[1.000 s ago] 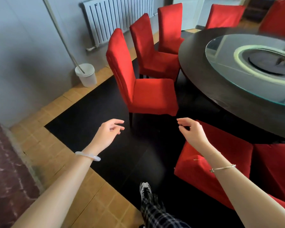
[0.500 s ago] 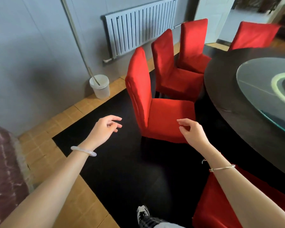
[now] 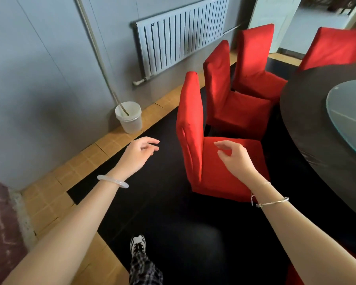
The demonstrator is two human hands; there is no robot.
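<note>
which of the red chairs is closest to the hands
The front chair, whose tall back stands between the left hand and right hand. The other red chairs sit farther along the round table, toward the radiator.

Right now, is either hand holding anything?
No: the left hand and the right hand are both empty, fingers loosely curled, near the closest red fabric-covered chair.

No words, numbers or signs can be read here. The cover of the red chair (image 3: pixel 230 167) is plain. The white bucket (image 3: pixel 130 121) by the wall shows no label that can be read. The radiator (image 3: pixel 181 36) shows bare ribs only. The shoe (image 3: pixel 137 245) is too small and blurry to tell any brand mark.
</note>
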